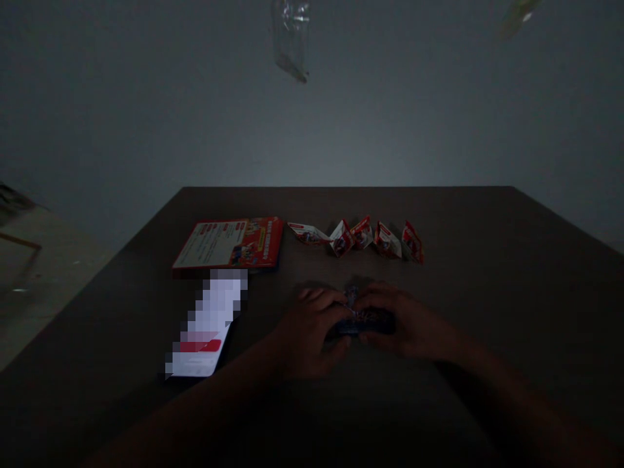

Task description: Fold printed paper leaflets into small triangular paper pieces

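Person's left hand (308, 333) and right hand (412, 324) both clutching some dark-blue object (374, 322), right of the lit-up phone (208, 320), red-and-white box (229, 244) just behind the phone.

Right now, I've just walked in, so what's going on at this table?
A person's left hand and right hand hold a small, shiny dark blue object, too dim to identify, at a dark brown table. Beyond lies a row of folded red-and-white printed pieces. To the left are a flat red-and-white box and, nearer, a dark-edged phone, screen lit.
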Available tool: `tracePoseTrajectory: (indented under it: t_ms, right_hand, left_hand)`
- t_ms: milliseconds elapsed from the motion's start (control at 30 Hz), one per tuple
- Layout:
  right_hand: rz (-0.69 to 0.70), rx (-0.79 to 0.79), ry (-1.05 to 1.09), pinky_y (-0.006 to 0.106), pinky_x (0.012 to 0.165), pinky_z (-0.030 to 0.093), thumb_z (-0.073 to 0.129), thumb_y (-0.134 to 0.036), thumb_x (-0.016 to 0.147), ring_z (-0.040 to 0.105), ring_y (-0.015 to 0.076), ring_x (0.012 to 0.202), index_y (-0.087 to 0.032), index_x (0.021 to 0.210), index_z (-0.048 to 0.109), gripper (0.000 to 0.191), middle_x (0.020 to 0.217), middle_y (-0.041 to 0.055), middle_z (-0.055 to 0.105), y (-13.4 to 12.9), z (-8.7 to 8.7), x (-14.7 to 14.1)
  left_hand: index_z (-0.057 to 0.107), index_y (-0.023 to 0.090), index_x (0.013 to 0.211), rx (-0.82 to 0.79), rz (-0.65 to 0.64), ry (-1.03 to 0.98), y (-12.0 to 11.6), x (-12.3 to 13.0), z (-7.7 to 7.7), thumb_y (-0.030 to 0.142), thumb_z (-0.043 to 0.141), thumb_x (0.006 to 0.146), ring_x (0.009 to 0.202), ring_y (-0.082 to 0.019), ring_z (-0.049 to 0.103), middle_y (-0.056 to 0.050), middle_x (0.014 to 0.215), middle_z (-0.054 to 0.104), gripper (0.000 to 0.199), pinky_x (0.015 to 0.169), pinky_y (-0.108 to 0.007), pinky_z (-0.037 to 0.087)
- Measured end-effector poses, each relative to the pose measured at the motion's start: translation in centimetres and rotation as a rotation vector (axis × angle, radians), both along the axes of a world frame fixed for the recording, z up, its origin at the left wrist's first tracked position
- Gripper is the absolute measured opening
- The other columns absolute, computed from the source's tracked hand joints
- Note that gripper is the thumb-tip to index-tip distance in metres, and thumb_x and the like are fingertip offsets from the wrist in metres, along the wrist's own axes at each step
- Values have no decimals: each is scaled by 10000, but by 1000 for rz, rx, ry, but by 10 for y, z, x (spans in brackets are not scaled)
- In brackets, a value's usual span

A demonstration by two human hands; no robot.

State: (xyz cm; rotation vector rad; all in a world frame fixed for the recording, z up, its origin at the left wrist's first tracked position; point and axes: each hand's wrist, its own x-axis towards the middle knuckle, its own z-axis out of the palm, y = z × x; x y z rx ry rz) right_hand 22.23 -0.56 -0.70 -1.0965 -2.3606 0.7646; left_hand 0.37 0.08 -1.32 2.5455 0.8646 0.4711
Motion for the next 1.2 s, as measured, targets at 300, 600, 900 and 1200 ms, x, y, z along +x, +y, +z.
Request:
tracePoseTrajectory:
  t_ms: [300, 600, 900, 1200]
  right_hand:
    - [-41, -62, 36, 374, 860, 445, 715, -235, 700, 576, 222, 979, -198, 1013, 620, 329, 1052, 69, 609, 0, -2, -2]
    - [-26, -85, 84, 341, 824, 456, 713, -238, 708, 591, 205, 928, -197, 1001, 622, 310, 1014, 55, 619, 0, 2, -4]
    - [-37, -61, 56, 378, 845, 439, 717, -275, 714, 581, 222, 944, -210, 1014, 615, 324, 1018, 59, 615, 1, -2, -2]
    - [-51, -85, 77, 341, 814, 456, 659, -190, 756, 589, 198, 922, -203, 1015, 608, 265, 1009, 57, 618, 0, 1, -3]
  left_hand:
    - [563, 194, 1134, 13, 14, -10, 0, 1, -2, 229, 613, 720, 1088, -255, 477, -88, 1191, 549, 418, 940, -406, 335]
    - [573, 192, 1116, 3, -2, -22, 1, -1, -1, 316, 583, 787, 1078, -256, 484, -93, 1174, 556, 352, 929, -413, 340]
    - [573, 182, 1124, -5, 11, -38, 2, 0, -4, 297, 613, 760, 1084, -248, 480, -94, 1178, 553, 384, 945, -404, 340]
    - [577, 190, 1115, -5, 25, -6, 2, 0, -4, 289, 649, 723, 1092, -254, 475, -85, 1185, 551, 411, 952, -409, 340]
